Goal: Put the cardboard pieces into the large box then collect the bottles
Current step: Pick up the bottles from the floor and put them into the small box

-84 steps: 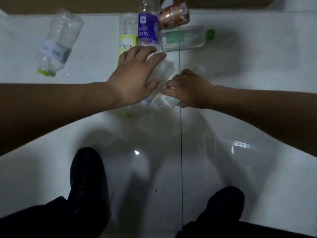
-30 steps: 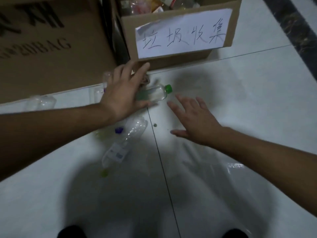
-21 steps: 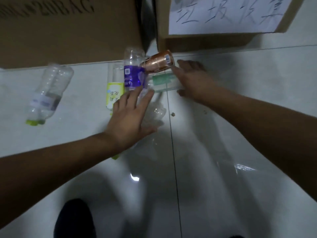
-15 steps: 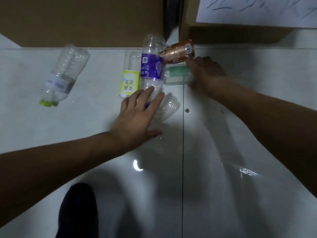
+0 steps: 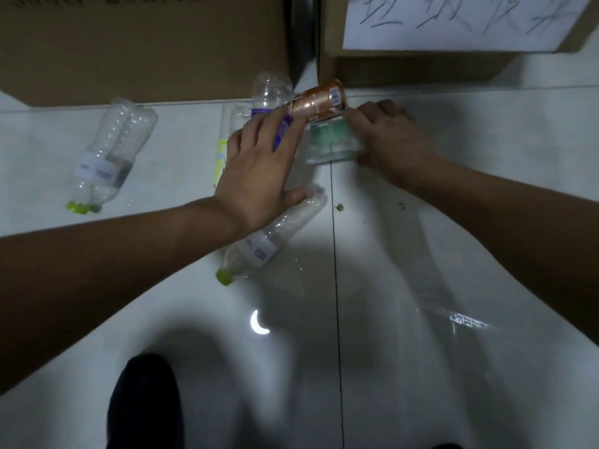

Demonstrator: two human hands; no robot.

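Several empty plastic bottles lie on the white tiled floor before two cardboard boxes. My left hand [image 5: 259, 170] lies flat, fingers spread, over the purple-label bottle [image 5: 270, 89] and the yellow-label bottle [image 5: 222, 157]. Its thumb touches a clear bottle with a green cap [image 5: 269, 241]. My right hand [image 5: 389, 140] curls around the cap end of the green-label bottle [image 5: 327, 140]. A copper-coloured can [image 5: 319, 100] rests across the bottles between my hands. Two more clear bottles [image 5: 107, 157] lie side by side at the left.
The large cardboard box [image 5: 146, 50] stands at the back left. A smaller box [image 5: 405, 69] with a handwritten paper sign [image 5: 453, 21] stands at the back right, with a narrow gap between them. My dark shoe [image 5: 142, 403] is at the bottom.
My left hand has slid forward off the clear bottle onto the purple-label bottle. My right hand, earlier open on the floor, has stayed on the green-label bottle for the last half second.
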